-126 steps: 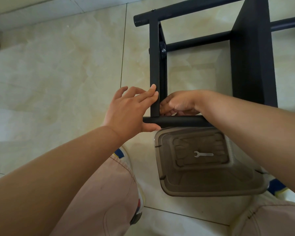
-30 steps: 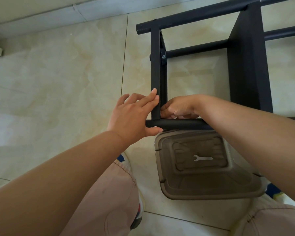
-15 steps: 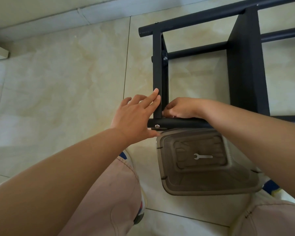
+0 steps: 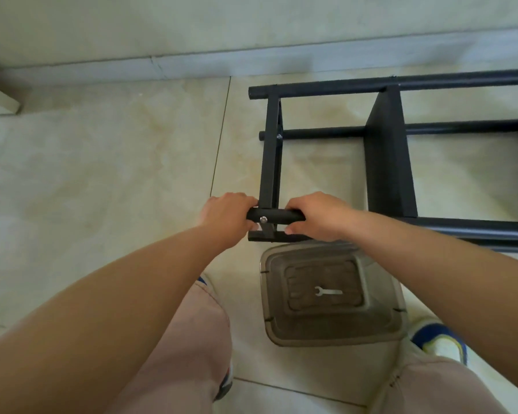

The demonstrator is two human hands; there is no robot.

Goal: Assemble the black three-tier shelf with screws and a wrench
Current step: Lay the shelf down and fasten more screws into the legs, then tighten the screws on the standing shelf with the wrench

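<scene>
A room in a home, most likely: glossy beige floor tiles [image 4: 102, 180] run up to a pale skirting board [image 4: 192, 67] along a plain wall [image 4: 162, 22].

Soft daylight, slight blur, wide-angle warp

Nothing readable is showing anywhere: no text, label, brand, number or sign is appearing on any surface in view.
</scene>
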